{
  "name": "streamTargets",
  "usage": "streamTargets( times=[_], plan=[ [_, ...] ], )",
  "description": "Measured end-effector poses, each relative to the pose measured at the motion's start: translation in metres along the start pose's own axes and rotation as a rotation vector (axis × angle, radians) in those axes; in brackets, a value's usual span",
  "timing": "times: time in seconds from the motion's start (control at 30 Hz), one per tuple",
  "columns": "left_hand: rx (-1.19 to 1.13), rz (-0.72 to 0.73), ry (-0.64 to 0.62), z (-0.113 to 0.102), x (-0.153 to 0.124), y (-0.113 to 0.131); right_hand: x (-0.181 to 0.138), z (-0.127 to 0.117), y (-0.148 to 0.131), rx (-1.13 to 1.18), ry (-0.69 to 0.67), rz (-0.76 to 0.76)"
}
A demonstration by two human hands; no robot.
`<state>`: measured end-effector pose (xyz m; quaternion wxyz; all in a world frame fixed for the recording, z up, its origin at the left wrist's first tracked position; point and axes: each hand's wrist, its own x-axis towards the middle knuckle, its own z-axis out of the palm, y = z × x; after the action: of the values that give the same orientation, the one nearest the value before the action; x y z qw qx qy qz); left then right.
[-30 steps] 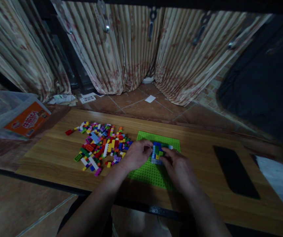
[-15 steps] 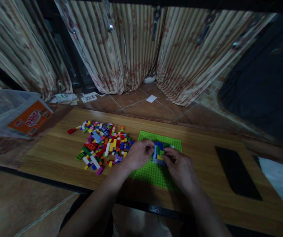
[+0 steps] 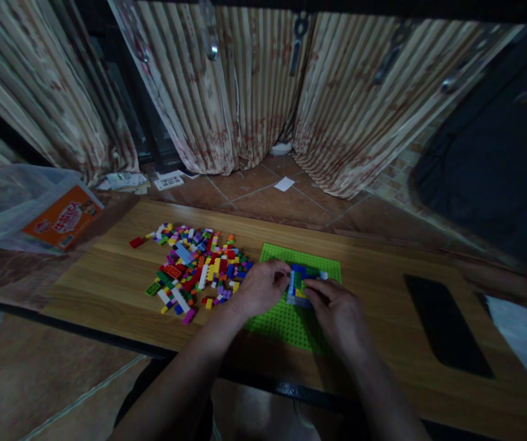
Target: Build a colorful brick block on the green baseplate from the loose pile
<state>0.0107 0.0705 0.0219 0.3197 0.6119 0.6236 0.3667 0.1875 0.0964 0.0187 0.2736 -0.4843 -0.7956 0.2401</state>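
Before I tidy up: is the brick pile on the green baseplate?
No, the brick pile lies on the wooden table, left of the baseplate.

Wooden table (image 3: 376, 288), loose bricks (image 3: 192, 280), green baseplate (image 3: 282, 324)

A lived-in room, most likely in a home, is being suggested by the furnishings. The far side is being screened by long, gathered curtains (image 3: 245, 92) in pale and brown stripes with reddish patterning. The ground is being covered by brown floor tiles (image 3: 220, 188), by which loose papers (image 3: 123, 182) and a small white sheet (image 3: 284, 184) are being borne. A domestic note is being struck by the wood-topped table (image 3: 374, 263), whose surface is being shared by a heap of colourful toy bricks (image 3: 215, 267) and a green studded baseplate (image 3: 282, 327). Near its left end, a clear plastic tub (image 3: 6, 202) is being marked by an orange printed label (image 3: 65, 220).
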Motion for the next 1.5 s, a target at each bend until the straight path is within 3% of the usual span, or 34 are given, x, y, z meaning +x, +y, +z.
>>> streamTargets(
  times=[0.27, 0.63, 1.13, 1.33, 1.5],
  plan=[
    [-0.010, -0.002, 0.012, 0.003, -0.001, 0.000, 0.002, 0.002, 0.001, 0.034, 0.002, 0.069],
    [-0.004, -0.026, 0.027, 0.005, -0.004, 0.000, 0.004, -0.002, -0.006, -0.155, -0.039, 0.103],
    [0.081, -0.037, 0.016, 0.004, -0.005, 0.003, -0.001, 0.004, 0.015, -0.043, -0.005, 0.117],
    [0.096, -0.057, -0.053, -0.001, -0.005, 0.007, 0.002, 0.000, 0.004, -0.007, -0.033, 0.274],
    [0.119, 0.012, -0.024, -0.007, -0.006, 0.007, 0.003, -0.002, -0.010, 0.011, 0.006, 0.257]
  ],
)
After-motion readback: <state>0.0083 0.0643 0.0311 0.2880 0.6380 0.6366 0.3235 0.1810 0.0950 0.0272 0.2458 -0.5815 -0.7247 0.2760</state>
